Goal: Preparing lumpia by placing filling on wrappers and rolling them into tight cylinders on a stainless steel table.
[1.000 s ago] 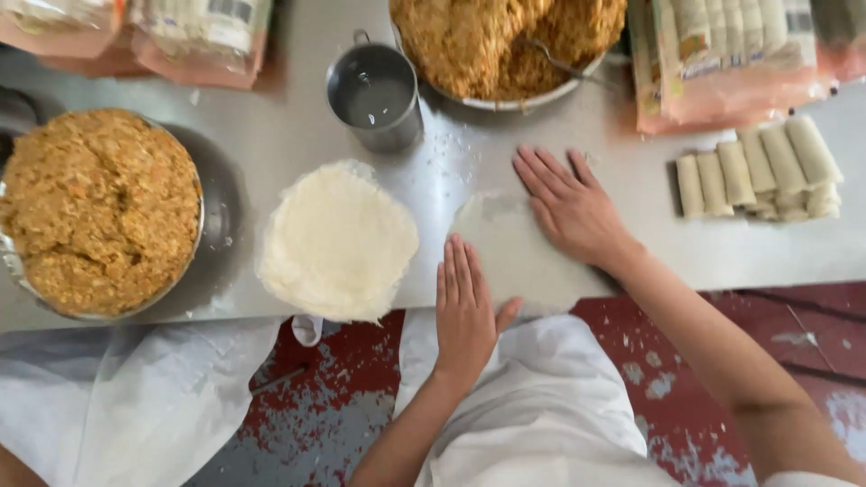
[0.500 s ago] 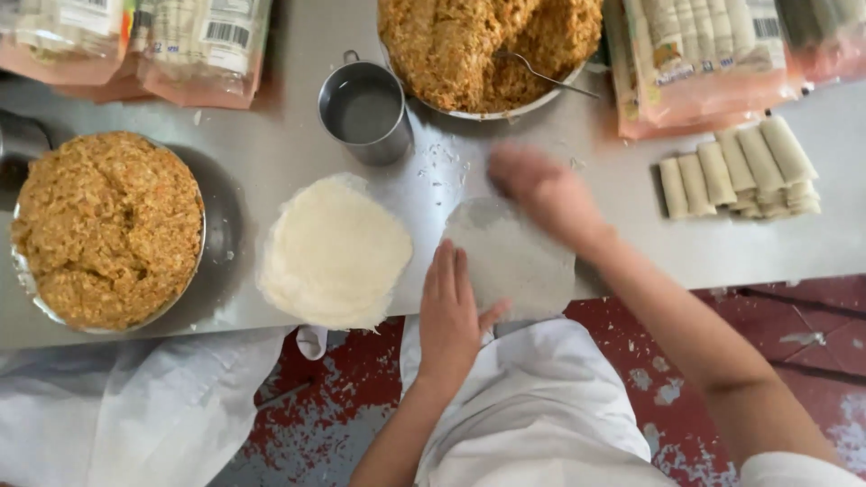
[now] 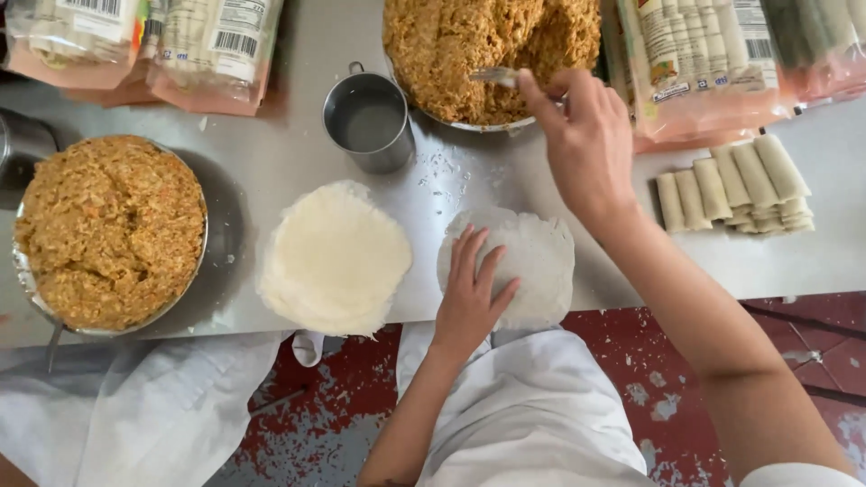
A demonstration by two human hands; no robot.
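Stainless steel table [image 3: 271, 180], seen from above, with your two hands at work over a single thin wrapper [image 3: 532, 257]. Your left hand [image 3: 469, 298] lies flat and spread on the wrapper's near left part, fingers apart, pinning it at the table's front edge. Your right hand [image 3: 586, 144] reaches to the far bowl of shredded filling [image 3: 487, 45] and is closed on the handle of a metal utensil [image 3: 494, 77]; whether it is a fork or a spoon cannot be told, as the head is blurred and partly sunk in the filling. Just left of the wrapper sits a stack of wrappers [image 3: 334, 257], with a metal cup [image 3: 368, 122] behind it. A second bowl of filling [image 3: 108, 230] stands at far left, and finished rolls [image 3: 735, 185] lie at right. Judged from its look, the wrapper is light, limp and easily torn: take it by an edge with flat fingertips, not a pinch at the centre. The filling appears loose and moist, likely to drop off the utensil.
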